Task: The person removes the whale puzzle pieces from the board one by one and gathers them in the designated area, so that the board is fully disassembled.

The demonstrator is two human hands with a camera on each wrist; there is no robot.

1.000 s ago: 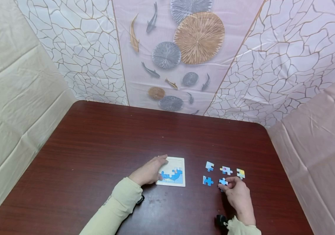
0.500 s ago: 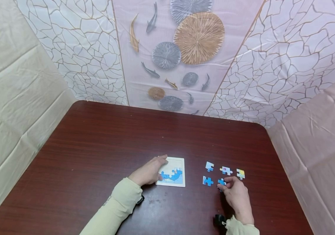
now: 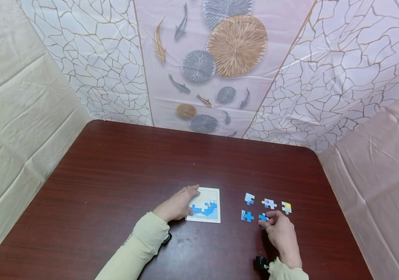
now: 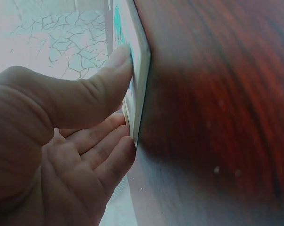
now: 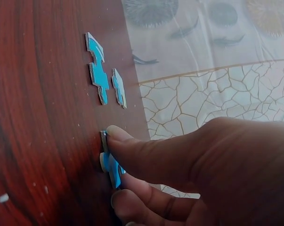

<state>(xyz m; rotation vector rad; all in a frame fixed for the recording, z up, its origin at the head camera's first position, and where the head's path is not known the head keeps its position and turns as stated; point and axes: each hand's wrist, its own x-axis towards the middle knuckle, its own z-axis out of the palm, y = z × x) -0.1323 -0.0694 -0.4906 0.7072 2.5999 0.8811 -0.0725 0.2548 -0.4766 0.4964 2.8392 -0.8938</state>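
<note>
In the head view my left hand (image 3: 176, 204) holds the left side of a square white jigsaw tray (image 3: 203, 222) flat on the table. The left wrist view shows its thumb on the tray's face and other fingertips at the edge. Part of a blue animal picture is fitted along the tray's lower half. My right hand (image 3: 282, 232) pinches a blue jigsaw piece (image 3: 262, 217) between thumb and fingers. In the right wrist view this blue piece (image 5: 114, 172) stands tilted close to the table. Nearest to it lies another blue piece (image 3: 246, 216).
Three more loose pieces lie beyond the right hand: a white and blue one (image 3: 250, 198), one with a pink swirl (image 3: 269, 203) and a yellow one (image 3: 286, 207). The dark red-brown table (image 3: 132, 163) is bordered by patterned cloth at the back and plain cloth at the sides.
My right hand has shifted slightly left with the blue piece, which has turned a little in the fingers. The left hand and tray have stayed in place.
</note>
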